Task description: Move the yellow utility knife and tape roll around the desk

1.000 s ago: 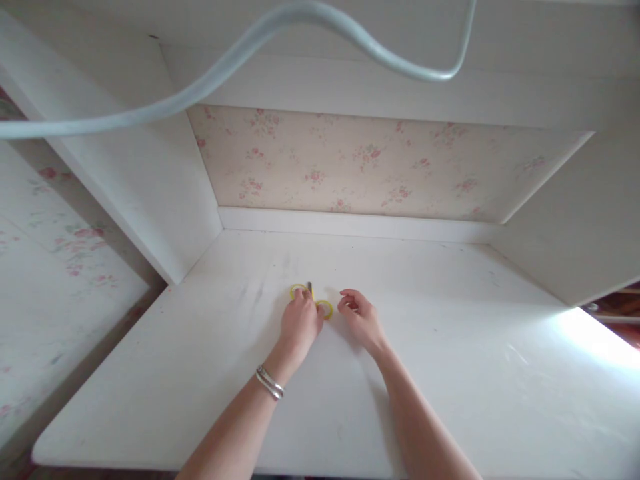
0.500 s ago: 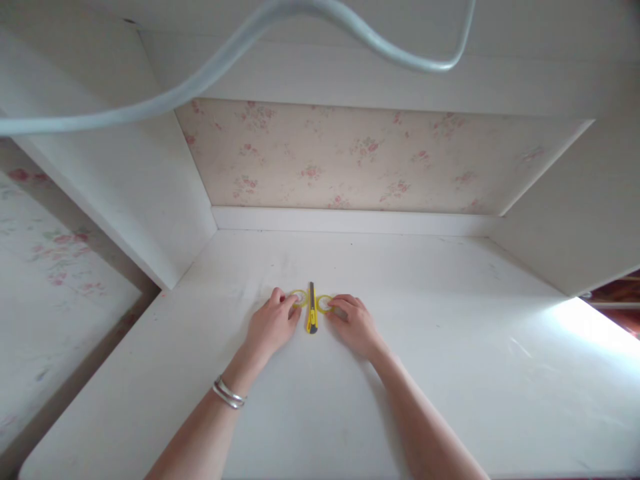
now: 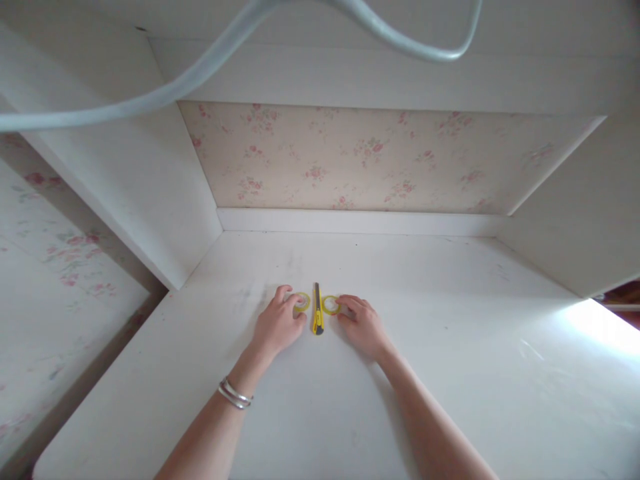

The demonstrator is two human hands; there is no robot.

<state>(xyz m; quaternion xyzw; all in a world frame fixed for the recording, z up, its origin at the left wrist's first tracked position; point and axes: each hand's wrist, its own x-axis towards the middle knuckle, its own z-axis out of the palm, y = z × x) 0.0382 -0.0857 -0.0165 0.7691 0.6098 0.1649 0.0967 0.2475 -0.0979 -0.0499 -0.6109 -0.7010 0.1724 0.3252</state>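
A yellow and black utility knife [image 3: 319, 315] lies on the white tabletop, its handle toward me and its narrow end pointing away. Close on its left is a small roll of yellow-edged tape [image 3: 307, 299], lying flat. A similar tape roll [image 3: 325, 309] sits just right of the knife. My left hand [image 3: 277, 325], with silver bangles at the wrist, is open beside the left roll; a fingertip overlaps the roll's edge. My right hand [image 3: 366, 328] is open at the right roll, thumb apart from the fingers, fingertips at its rim. Whether the fingertips touch the rolls I cannot tell.
White side panels [image 3: 165, 207] and a low back ledge [image 3: 360, 221] bound the tabletop [image 3: 450, 380]. Flowered wallpaper [image 3: 370, 157] covers the wall behind. A pale cable [image 3: 165, 93] crosses the top of the view.
The fingers of both hands have loosened and spread from the tape rolls. The rolls and knife keep the same arrangement; the whole view has shifted slightly.
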